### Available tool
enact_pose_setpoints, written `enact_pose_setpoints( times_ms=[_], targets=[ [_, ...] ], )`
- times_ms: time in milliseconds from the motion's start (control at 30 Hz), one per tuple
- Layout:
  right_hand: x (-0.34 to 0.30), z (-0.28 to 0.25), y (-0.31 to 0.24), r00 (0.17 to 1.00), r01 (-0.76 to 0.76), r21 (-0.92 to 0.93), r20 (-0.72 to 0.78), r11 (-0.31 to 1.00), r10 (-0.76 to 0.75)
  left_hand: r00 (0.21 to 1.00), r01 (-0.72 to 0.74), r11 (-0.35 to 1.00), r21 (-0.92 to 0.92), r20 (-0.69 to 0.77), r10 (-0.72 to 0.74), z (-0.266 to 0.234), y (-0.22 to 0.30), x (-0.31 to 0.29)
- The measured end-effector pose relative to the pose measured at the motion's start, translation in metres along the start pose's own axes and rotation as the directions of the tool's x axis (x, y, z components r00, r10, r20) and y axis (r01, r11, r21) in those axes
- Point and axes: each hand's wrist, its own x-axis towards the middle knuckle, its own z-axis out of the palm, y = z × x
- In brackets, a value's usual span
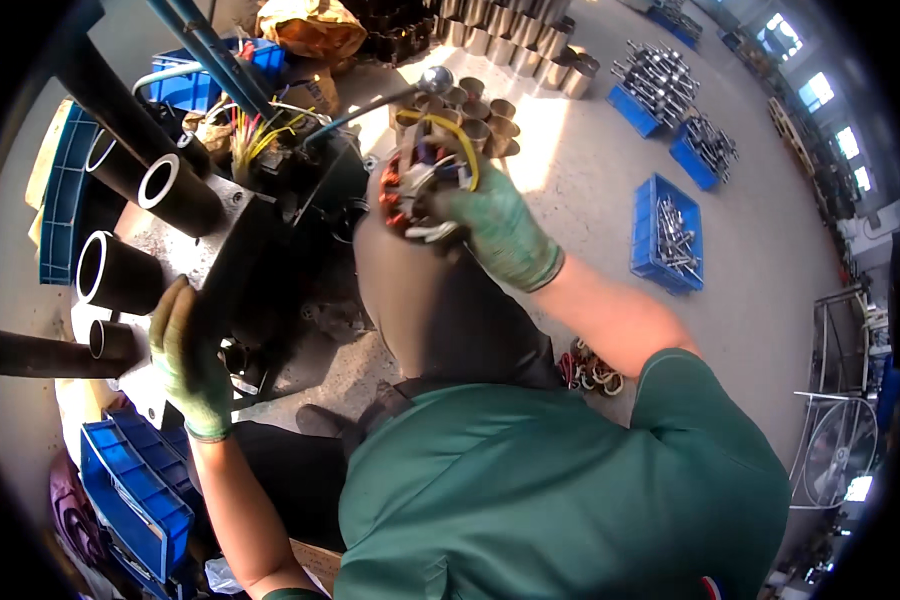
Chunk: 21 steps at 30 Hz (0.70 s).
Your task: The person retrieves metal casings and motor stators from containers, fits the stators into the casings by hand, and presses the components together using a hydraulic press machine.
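My right hand, in a green work glove, grips a motor stator with copper windings and a looped yellow wire. It is held over my knee, slightly blurred. My left hand, also gloved, is at the edge of the metal machine table, fingers stretched out and holding nothing I can see. Close to those fingers, a short black tube and a smaller tube stand on the table. Another black tube with a bright rim stands farther back. A lever with a ball knob reaches out past the machine.
Several metal cylinders stand on the floor ahead. To the right are blue crates holding metal shafts. Blue bins sit at my lower left. Coloured wires bunch behind the machine. A large fan stands at far right.
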Motion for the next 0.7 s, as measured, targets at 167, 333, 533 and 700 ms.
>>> enact_pose_setpoints(
  times_ms=[167, 333, 533, 700],
  targets=[
    [-0.073, -0.181, 0.049, 0.804, -0.067, -0.412, -0.562, 0.909, -0.196, 0.975, 0.21, 0.977, 0.04, 0.06, -0.212, -0.005, -0.059, -0.029],
    [-0.221, -0.376, 0.194, 0.536, -0.803, -0.5, -0.843, 0.324, 0.029, 0.946, 0.255, 0.967, 0.023, 0.203, -0.254, 0.01, -0.079, -0.049],
    [-0.39, -0.41, 0.318, 0.253, -0.955, -0.281, -0.94, -0.099, 0.23, 0.779, 0.454, 0.872, 0.183, 0.394, -0.488, 0.012, -0.063, -0.066],
    [-0.485, -0.404, 0.366, -0.031, -0.989, -0.016, -0.947, -0.144, 0.319, 0.582, 0.489, 0.826, 0.279, 0.601, -0.547, 0.025, -0.042, -0.066]
  ],
)
